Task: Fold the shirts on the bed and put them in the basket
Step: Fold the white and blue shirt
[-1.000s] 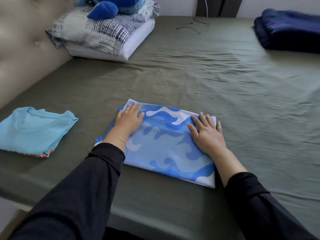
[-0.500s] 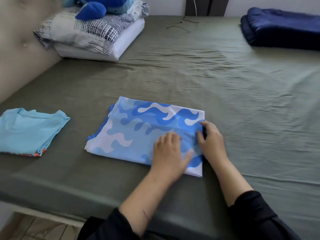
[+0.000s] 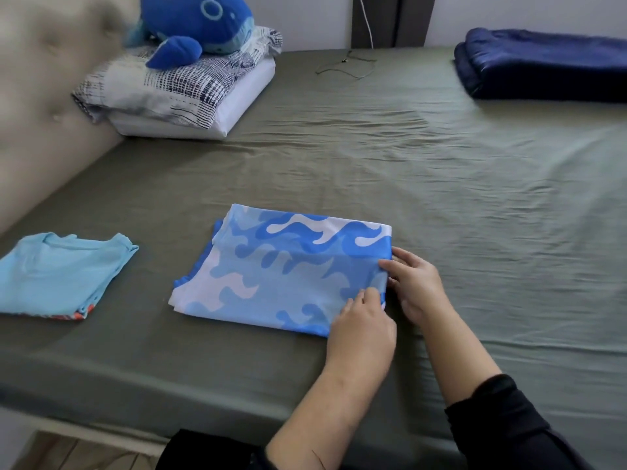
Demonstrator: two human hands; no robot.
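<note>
Your two bare hands, the left hand [image 3: 362, 325] and right hand [image 3: 416, 289], show with bare forearms. You wear black long sleeves [image 3: 502, 424] pushed up toward the elbows. No rings or watch are visible.

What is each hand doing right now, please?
Left hand: pinches the right edge of the blue wave-patterned shirt.
Right hand: grips the same edge, a little farther up.

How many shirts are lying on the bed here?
2: a light blue shirt folded near the bed's left edge, and a blue wave-patterned shirt in the middle, gripped at its right end by both hands. More may lie out of view.
</note>
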